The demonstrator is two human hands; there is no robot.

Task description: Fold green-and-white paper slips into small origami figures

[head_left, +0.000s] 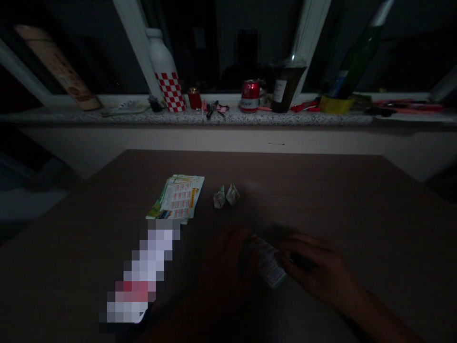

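Observation:
A small folded piece of printed paper (269, 264) is between my two hands, just above or on the table; the dim light hides which. My left hand (228, 262) grips its left side with curled fingers, dark and partly lost in shadow. At its right edge my right hand (317, 267) pinches the paper between thumb and fingers. Beyond my hands stand two small folded paper pieces, the left one (219, 197) and the right one (233, 195), close together. To their left lies a fanned stack of printed paper slips (182, 197).
A bright, pixelated phone-like object (146, 271) lies left of my hands on the brown table (321, 186). Behind it, the stone windowsill (128, 116) carries a checkered white bottle (166, 71), a red can (249, 96), a lidded plastic cup (285, 88) and a green bottle (360, 57).

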